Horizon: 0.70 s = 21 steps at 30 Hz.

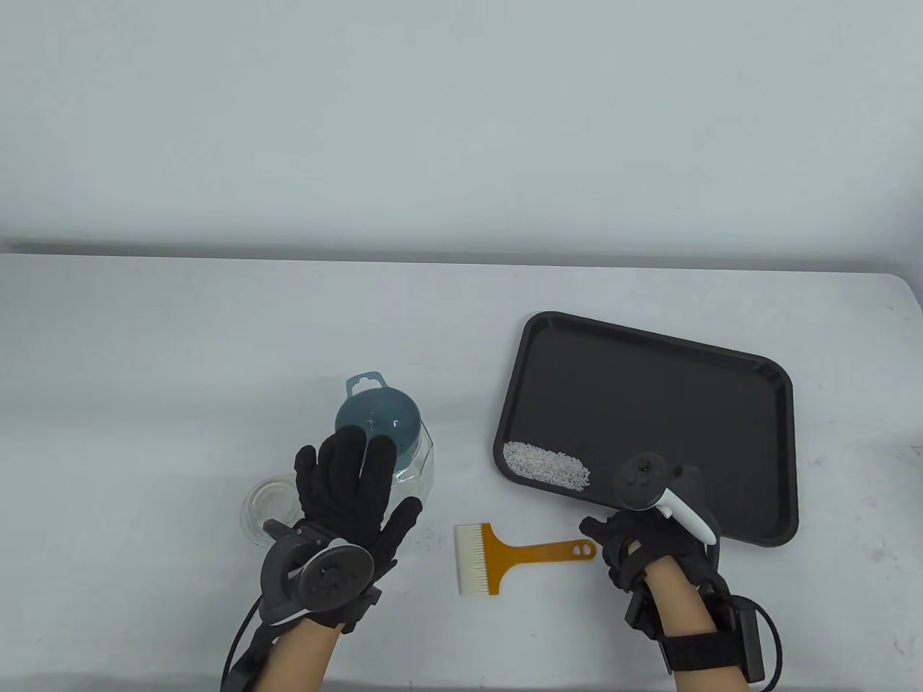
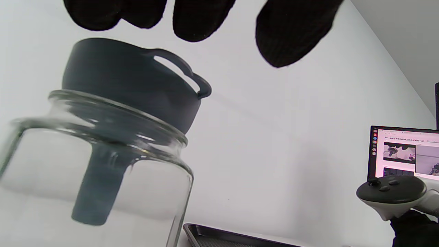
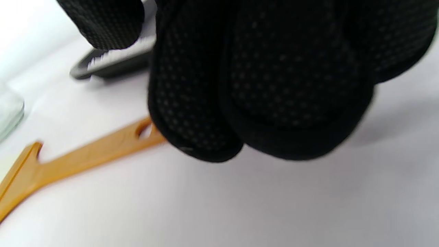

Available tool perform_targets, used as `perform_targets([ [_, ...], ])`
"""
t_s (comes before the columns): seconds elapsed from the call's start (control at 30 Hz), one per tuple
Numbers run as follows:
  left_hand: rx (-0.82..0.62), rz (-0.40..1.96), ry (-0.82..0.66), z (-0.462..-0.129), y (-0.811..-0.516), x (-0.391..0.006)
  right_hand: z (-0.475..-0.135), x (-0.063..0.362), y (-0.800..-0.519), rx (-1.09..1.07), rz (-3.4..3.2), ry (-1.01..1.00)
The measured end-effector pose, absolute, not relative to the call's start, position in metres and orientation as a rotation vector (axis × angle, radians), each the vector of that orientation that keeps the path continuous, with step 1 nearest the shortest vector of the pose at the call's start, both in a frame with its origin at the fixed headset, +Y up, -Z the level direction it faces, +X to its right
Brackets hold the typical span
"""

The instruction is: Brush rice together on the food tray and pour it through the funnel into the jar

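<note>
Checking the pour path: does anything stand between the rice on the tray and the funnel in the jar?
Nothing visible does. The rice lies at the tray's near left corner; bare table separates it from the funnel in the jar. The left hand hovers over the jar.

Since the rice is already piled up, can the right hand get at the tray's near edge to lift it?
Probably yes. The right hand sits at the near edge of the black food tray, with only the orange brush lying off to its left and nothing between them.
</note>
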State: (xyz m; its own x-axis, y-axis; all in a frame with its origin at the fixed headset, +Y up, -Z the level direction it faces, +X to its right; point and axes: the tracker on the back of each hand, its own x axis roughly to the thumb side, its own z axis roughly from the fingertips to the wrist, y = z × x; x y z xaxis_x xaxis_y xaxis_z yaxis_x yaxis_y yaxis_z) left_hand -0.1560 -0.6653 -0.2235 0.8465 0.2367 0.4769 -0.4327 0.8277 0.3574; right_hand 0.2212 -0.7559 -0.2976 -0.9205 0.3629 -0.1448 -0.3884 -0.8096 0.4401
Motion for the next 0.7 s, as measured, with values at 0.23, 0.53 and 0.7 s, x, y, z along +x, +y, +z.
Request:
perform_targets([
  [0.23,0.506,0.384,-0.442,-0.221,-0.663,-0.157,-0.293,0.265,-0.737,-0.356,2.743,0.447],
  [0.53,0.597,0.417,-0.531,-0.208,-0.655,-0.143,-0.296,0.31,-0.758,-0.695,2.714,0.523],
  [0.7,0.678,0.385,-0.624,-0.198,-0.653,-0.126,-0.302,0.309,-0.768,-0.746,2.761,0.605],
])
